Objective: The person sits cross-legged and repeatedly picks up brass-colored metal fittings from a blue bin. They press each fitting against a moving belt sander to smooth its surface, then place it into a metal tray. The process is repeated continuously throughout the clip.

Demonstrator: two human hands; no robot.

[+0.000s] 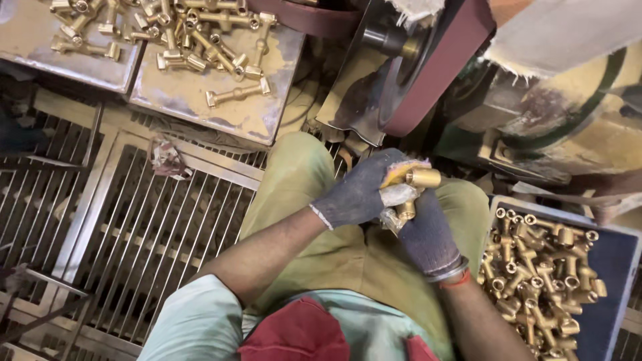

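both gloved hands over lap: left hand (358,194) and right hand (428,234) closed around one brass fitting (418,180), steadied near the sanding belt (435,67). blue bin (612,267) near right holds fittings; dusty trays (200,93) far left hold more.

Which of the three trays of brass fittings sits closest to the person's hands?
The blue tray at the person's right, heaped with brass fittings. The two grey metal trays lie farther off at upper left.

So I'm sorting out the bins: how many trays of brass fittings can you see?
3. Two metal trays sit at top left, the left tray cut off by the frame edge, the right tray beside it. A blue tray sits at lower right. Others may lie out of frame.
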